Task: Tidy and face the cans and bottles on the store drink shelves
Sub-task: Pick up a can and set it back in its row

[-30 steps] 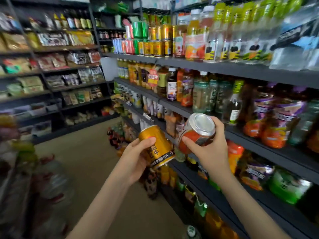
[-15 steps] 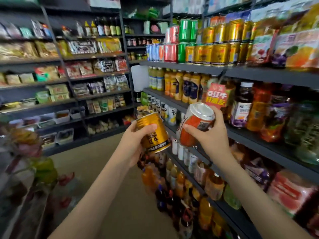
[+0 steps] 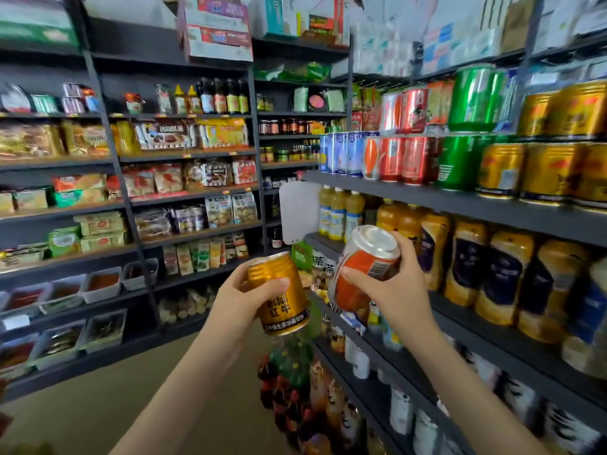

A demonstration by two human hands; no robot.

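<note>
- My left hand is curled round the gold can, thumb across its front. The can is tilted, label toward me, and hangs out over the aisle floor.
- My right hand grips the orange can round its body. Its silver top is tipped up toward me, and it sits in front of the juice bottles.
- The two cans are just beside each other but not touching. If I turn either wrist carelessly they could knock together, and I judge that might loosen a grip.
- Each can is held by one hand on smooth metal with nothing under it. A slip would drop it to the floor, where it could dent or roll under the lowest shelf.
- The gold cans on the top shelf stand tightly packed beside the green can and the red cans, with more cans above. I can't see a free slot, so pushing one in hard could topple its neighbours.
- The top shelf lip is above both hands, so a can raised too low would strike it.
- The middle shelf edge runs close under my right forearm.
- To my left there is room to move, since the snack shelves are well apart across the aisle.
</note>
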